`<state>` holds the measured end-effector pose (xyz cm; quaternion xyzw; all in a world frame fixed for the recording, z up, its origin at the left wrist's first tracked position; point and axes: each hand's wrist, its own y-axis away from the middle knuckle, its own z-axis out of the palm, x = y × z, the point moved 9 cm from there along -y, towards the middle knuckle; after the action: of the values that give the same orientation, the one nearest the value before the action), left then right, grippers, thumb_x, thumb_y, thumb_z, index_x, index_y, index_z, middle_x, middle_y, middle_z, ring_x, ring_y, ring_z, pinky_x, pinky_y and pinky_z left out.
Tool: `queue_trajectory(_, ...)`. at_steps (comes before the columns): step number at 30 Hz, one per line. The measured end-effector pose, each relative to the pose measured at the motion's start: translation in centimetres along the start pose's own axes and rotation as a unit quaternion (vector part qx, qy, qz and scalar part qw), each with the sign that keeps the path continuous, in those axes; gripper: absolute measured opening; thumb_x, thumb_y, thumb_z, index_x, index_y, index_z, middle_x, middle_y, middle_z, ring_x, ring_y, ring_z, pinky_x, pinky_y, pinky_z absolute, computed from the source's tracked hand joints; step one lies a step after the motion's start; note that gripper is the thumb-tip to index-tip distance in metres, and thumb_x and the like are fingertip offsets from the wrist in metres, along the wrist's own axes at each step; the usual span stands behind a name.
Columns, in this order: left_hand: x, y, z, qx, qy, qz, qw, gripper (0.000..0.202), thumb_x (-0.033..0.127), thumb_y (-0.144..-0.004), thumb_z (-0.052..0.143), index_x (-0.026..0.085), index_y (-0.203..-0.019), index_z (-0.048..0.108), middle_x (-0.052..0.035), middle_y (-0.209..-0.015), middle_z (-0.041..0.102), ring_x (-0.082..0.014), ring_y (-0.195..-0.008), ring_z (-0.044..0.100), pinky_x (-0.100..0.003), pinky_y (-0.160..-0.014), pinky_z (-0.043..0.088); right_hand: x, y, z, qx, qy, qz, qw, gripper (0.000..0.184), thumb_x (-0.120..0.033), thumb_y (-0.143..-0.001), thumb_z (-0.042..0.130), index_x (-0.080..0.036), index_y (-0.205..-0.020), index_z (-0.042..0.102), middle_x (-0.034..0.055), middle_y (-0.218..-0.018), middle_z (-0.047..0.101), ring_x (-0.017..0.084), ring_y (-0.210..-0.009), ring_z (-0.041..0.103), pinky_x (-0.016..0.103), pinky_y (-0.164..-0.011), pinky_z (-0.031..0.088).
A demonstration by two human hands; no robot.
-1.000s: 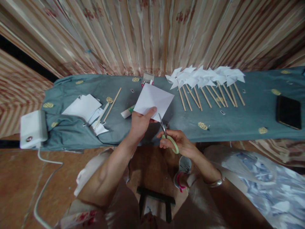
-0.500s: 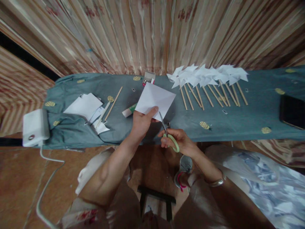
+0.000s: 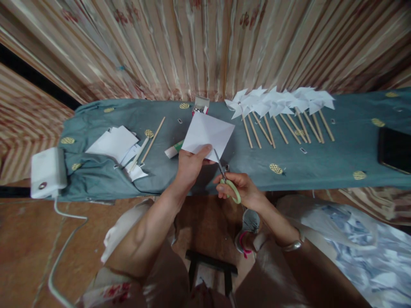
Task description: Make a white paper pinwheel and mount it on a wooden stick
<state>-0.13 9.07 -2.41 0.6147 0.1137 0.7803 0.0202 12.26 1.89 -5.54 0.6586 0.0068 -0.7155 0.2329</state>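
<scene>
A square sheet of white paper (image 3: 208,132) is pinched near its lower corner by my left hand (image 3: 192,166), thumb on top. My right hand (image 3: 242,188) grips a pair of scissors (image 3: 233,191) with light green handles. The scissors' blades lie at the paper's lower right edge, close to my left thumb. Behind the sheet stands a small open box (image 3: 201,105) with shiny metal bits in it. A green and white tube-like item (image 3: 174,149) is partly covered by the sheet and my hand.
Several white paper pinwheels (image 3: 276,102) on wooden sticks lie in a row at the right. White paper pieces (image 3: 114,143), a pen-like stick (image 3: 140,153) and a wooden stick (image 3: 153,139) lie left. A white corded device (image 3: 48,171) and a black phone (image 3: 394,149) flank the cloth-covered table (image 3: 324,171).
The paper has shifted very slightly, its right corner a little further left. Both hands keep nearly the same place and hold.
</scene>
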Motion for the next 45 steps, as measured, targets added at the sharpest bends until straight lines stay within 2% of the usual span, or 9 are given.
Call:
queue_trajectory(8, -0.2, -0.1, 0.0, 0.001, -0.008, -0.017, 1.0, 0.022, 0.025, -0.055, 0.074, 0.015, -0.073, 0.066, -0.0026, -0.071, 0.068, -0.0156, -0.06, 0.062, -0.026, -0.05, 0.054, -0.1, 0.1, -0.2, 0.004, 0.008, 0.003, 1.0, 0.045, -0.059, -0.063, 0.077, -0.017, -0.078, 0.065, -0.0027, -0.055, 0.062, 0.009, -0.049, 0.055, 0.023, -0.049, 0.045)
queue_trajectory(36, -0.7, 0.3, 0.8, -0.03, -0.009, -0.017, 0.999, 0.03, 0.028, -0.054, 0.077, 0.015, -0.079, 0.068, -0.0027, -0.075, 0.069, -0.0144, -0.061, 0.061, -0.024, -0.051, 0.053, -0.2, 0.1, -1.0, 0.007, 0.038, -0.006, 0.999, 0.042, -0.057, -0.067, 0.075, -0.018, -0.078, 0.066, -0.0026, -0.055, 0.062, 0.009, -0.049, 0.055, 0.022, -0.048, 0.045)
queue_trajectory(45, -0.9, 0.6, 1.0, -0.035, -0.004, -0.028, 0.999, 0.027, 0.027, -0.055, 0.077, 0.014, -0.077, 0.067, -0.0027, -0.074, 0.068, -0.0134, -0.06, 0.06, -0.024, -0.05, 0.053, -0.6, 0.1, -1.0, 0.016, 0.035, 0.0, 0.999, 0.04, -0.054, -0.063, 0.079, -0.018, -0.074, 0.065, -0.003, -0.052, 0.061, 0.009, -0.046, 0.053, 0.022, -0.046, 0.043)
